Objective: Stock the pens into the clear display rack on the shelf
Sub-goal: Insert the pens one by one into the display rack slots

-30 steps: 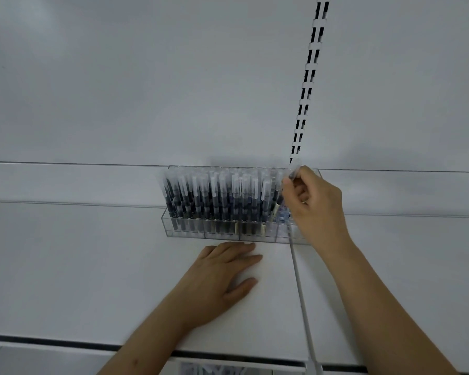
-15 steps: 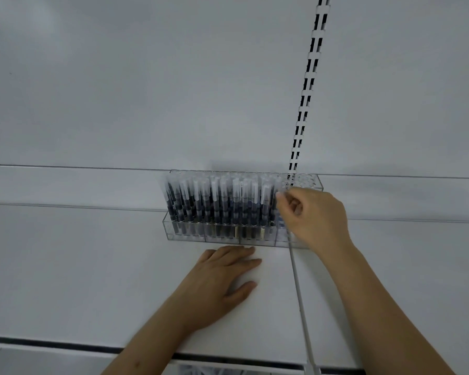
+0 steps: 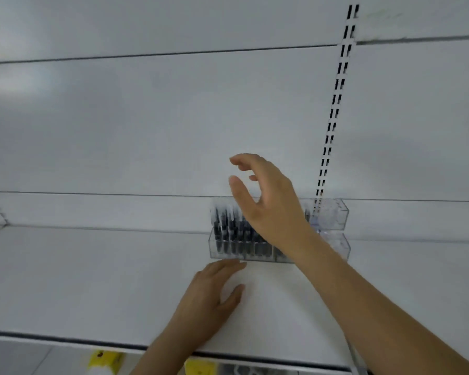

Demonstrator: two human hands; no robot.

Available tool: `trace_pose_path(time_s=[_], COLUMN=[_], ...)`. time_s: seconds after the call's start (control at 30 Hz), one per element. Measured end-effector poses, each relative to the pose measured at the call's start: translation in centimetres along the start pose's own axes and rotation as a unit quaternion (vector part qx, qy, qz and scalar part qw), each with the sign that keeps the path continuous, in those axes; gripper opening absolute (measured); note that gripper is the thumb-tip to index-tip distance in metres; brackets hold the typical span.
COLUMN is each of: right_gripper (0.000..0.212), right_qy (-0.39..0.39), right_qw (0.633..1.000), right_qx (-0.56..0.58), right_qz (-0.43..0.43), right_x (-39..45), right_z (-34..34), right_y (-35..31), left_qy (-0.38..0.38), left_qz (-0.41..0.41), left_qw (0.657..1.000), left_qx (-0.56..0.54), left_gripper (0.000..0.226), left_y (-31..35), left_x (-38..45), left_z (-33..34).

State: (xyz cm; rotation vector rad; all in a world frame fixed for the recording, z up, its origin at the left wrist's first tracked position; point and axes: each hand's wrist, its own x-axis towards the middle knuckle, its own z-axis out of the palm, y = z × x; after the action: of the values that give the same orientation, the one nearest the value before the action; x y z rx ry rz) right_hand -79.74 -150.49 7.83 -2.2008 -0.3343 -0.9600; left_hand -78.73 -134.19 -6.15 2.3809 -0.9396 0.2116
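Two bare hands over a white shelf (image 3: 92, 280). My left hand (image 3: 211, 296) lies flat on the shelf, fingers straight, fingertips just short of the near wall of the clear display rack (image 3: 333, 220). My right hand (image 3: 268, 201) hangs above the rack, its grip apart: fingers spread and loosely bent, holding nothing. Dark pens (image 3: 233, 234) with pale caps stand upright in the left and middle part of the rack; the right end shows no pens. Behind the rack, at the far side, a slotted upright (image 3: 336, 98) rises along the back panel.
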Motion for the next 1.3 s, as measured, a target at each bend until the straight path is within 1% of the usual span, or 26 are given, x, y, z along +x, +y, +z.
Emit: trace_pose_path(time_s=[0.1,0.2,0.37,0.47,0.67,0.8,1.03,1.2,1.3], right_gripper=[0.042,0.044,0.043,0.044,0.047,0.048,0.052,0.047,0.049], right_qy=[-0.03,-0.056,-0.095,-0.124,-0.162,-0.179,-0.191,-0.212,-0.229], right_qw=[0.998,0.994,0.982,0.974,0.96,0.952,0.941,0.93,0.927], right_qx=[0.032,0.061,0.12,0.149,0.176,0.192,0.244,0.266,0.257], right_qz=[-0.042,-0.077,-0.11,-0.121,-0.145,-0.159,-0.135,-0.142,-0.151], right_x=[1.2,2.4,3.9,4.8,7.3,10.0,16.5,19.1,19.9], right_z=[5.3,10.8,19.0,23.8,34.8,43.0,56.4,65.3,70.0], right_y=[-4.6,-9.2,-14.9,-17.2,-20.7,-22.6,-26.5,-30.4,-32.9], left_qy=[0.078,0.145,0.197,0.223,0.254,0.249,0.222,0.239,0.252], left_qz=[-0.071,-0.134,-0.221,-0.252,-0.286,-0.304,-0.346,-0.373,-0.383], left_qw=[0.994,0.98,0.955,0.941,0.923,0.917,0.907,0.892,0.886], left_qx=[-0.007,0.004,0.032,0.036,0.048,0.065,0.091,0.086,0.076], left_gripper=[0.047,0.04,0.038,0.038,0.037,0.038,0.038,0.037,0.037], left_y=[-3.2,-6.4,-11.4,-14.4,-22.4,-29.5,-41.4,-48.4,-52.6], left_x=[-2.8,-6.3,-11.5,-13.6,-16.1,-16.5,-17.6,-20.2,-21.9], left_z=[-3.6,-7.5,-12.9,-15.5,-20.4,-23.9,-31.5,-36.0,-38.7])
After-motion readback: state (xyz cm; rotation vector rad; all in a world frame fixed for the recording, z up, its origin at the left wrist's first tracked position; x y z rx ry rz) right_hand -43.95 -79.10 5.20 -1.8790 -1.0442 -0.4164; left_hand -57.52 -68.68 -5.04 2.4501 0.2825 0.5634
